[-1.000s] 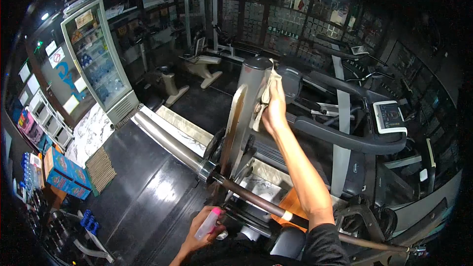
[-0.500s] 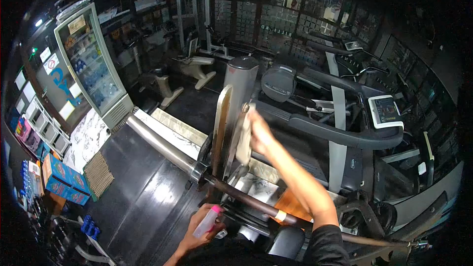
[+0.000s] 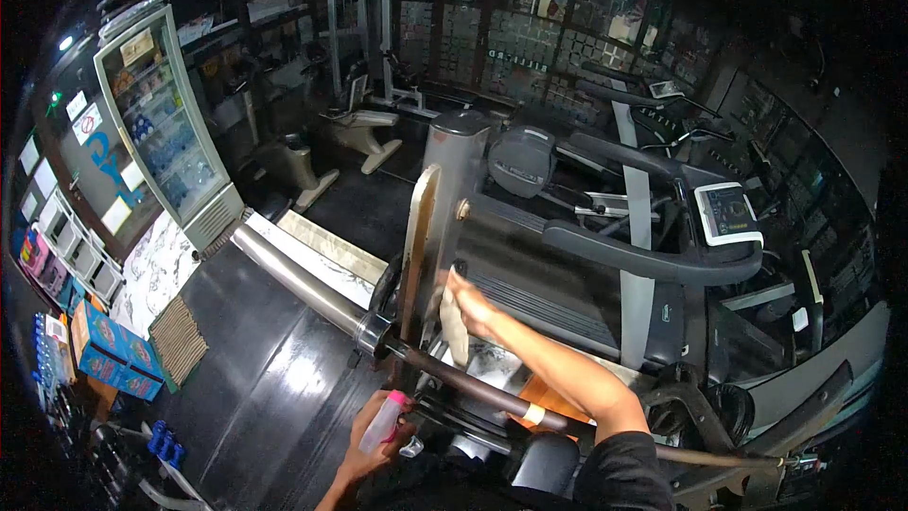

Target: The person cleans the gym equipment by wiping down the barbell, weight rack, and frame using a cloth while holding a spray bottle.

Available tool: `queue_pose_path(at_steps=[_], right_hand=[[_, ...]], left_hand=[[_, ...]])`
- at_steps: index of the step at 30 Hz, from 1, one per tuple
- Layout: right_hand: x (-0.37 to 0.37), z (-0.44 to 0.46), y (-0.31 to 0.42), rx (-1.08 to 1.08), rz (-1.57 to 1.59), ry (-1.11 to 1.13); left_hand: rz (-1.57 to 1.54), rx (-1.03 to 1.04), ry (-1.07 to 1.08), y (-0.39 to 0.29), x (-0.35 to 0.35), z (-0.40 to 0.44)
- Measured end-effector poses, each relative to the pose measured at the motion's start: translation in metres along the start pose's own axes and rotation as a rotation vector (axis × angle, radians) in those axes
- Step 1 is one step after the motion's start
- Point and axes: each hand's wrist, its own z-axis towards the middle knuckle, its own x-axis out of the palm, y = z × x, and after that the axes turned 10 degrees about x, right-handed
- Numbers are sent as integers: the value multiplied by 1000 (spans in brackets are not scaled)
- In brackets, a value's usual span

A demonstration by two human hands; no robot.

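My left hand (image 3: 359, 435) is wrapped round a translucent bottle (image 3: 381, 424) with a pink top, low in the middle of the view. My right hand (image 3: 473, 314) grips a beige cloth (image 3: 454, 333), which hangs down beside the lower part of a grey rack post (image 3: 456, 153). Whether the cloth touches the post I cannot tell. Between me and the post, a barbell (image 3: 463, 381) crosses at an angle, its thick silver sleeve (image 3: 303, 276) reaching out to the left. Both hands are near the bar, the left on my side of it and the right beyond.
A treadmill (image 3: 605, 246) with a console stands right of the post. At the left are a glass-door drinks fridge (image 3: 170, 123), a blue box (image 3: 115, 350) and blue dumbbells (image 3: 165, 443). Exercise bikes (image 3: 307, 170) stand further back. A black padded piece (image 3: 549, 464) is close by my body.
My right hand has moved down along the post with the cloth, from about the level of the round knob to well below it. My left hand still holds the bottle.
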Motion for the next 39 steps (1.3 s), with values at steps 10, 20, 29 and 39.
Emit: queue_pose_path(at_steps=[10, 20, 29, 39], right_hand=[[21, -60, 233, -670, 343, 66], [1, -11, 18, -127, -21, 7], [9, -60, 204, -655, 355, 54], [2, -72, 85, -794, -494, -354]], left_hand=[[146, 135, 102, -2, -2, 9], [165, 22, 77, -8, -2, 1], [134, 67, 113, -1, -6, 4], [75, 12, 102, -2, -9, 3]])
